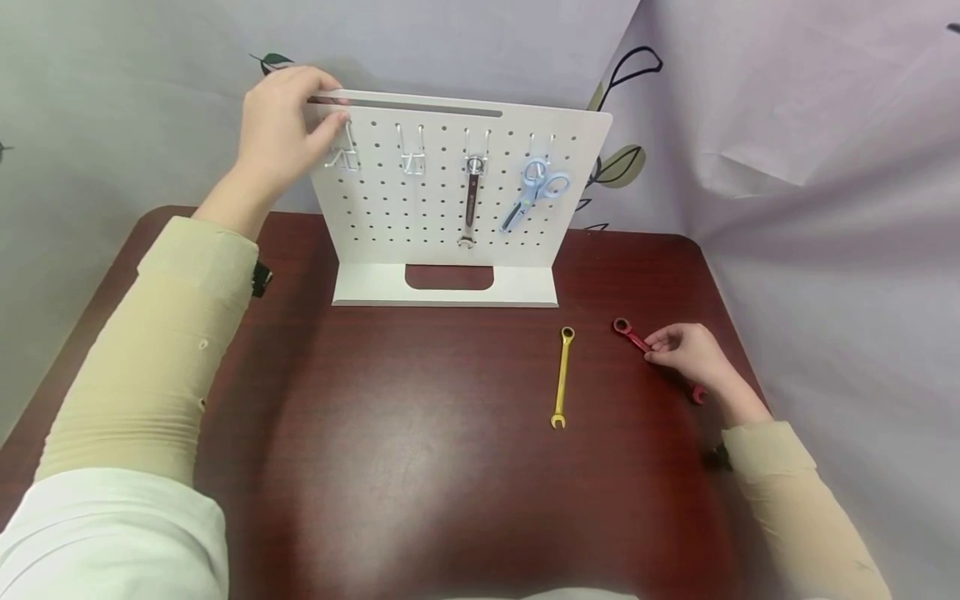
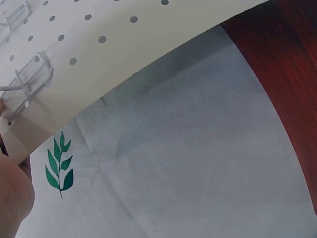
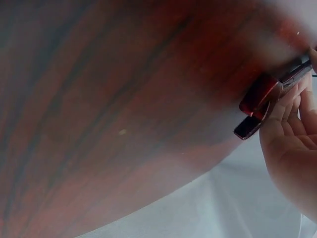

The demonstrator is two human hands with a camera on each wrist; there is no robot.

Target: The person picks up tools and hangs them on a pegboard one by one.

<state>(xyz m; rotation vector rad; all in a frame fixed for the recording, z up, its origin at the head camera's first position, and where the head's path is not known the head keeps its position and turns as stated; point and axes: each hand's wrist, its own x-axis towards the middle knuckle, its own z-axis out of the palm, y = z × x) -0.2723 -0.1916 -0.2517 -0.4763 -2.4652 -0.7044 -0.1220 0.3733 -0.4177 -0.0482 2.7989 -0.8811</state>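
Observation:
My left hand (image 1: pixel 281 125) holds the top left corner of a white pegboard (image 1: pixel 442 208), fingers through the slot and thumb on the front face. In the left wrist view only part of that hand (image 2: pixel 15 198) shows beside the board's edge. At the right of the table, my right hand (image 1: pixel 693 354) pinches a red combination wrench (image 1: pixel 633 335) near its middle, and the hand covers part of the shaft. The right wrist view shows the wrench's open end (image 3: pixel 258 96) beside the curled fingers. A yellow combination wrench (image 1: pixel 562 379) lies to the left of the red one.
On the pegboard hang a dark-handled wrench (image 1: pixel 472 200) and light blue scissors (image 1: pixel 532 187). Two wire hooks (image 1: pixel 412 158) at the left hold nothing. The board's base (image 1: pixel 375 287) stands on the dark red table (image 1: pixel 420 417), with patterned cloth (image 1: pixel 465 50) behind.

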